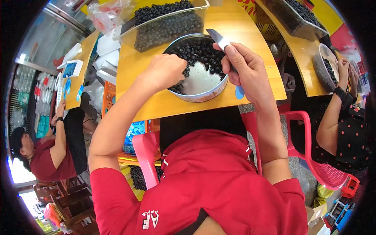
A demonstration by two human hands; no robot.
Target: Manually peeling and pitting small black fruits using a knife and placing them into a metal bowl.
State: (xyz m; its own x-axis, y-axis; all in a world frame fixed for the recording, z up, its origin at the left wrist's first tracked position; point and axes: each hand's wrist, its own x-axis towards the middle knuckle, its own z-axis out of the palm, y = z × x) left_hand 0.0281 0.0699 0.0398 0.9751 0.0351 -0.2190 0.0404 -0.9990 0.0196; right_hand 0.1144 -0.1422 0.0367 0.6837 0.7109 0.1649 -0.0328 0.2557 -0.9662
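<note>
My right hand (pixel 247 66) is wrapped round a small knife (pixel 220 39), its metal blade pointing up and to the left and a blue handle end showing below the palm. My left hand (pixel 165 71) is closed, fingers curled inward over the left rim of a round bowl; what they hold, if anything, is hidden. The wide, pale-sided bowl (pixel 207 95) stands near the table's front edge. Small dark round pieces (pixel 197 51), like blueberries, lie heaped along its far side and left edge, while its whitish bottom shows in the middle.
Beyond the bowl, a clear plastic bin (pixel 168 27) of the same dark pieces sits on the yellow wooden table (pixel 250 37). A person (pixel 51 152) works at the left. At the right, another person's hands (pixel 344 70) are by a bowl (pixel 323 70). Pink chair arms (pixel 144 156) flank me.
</note>
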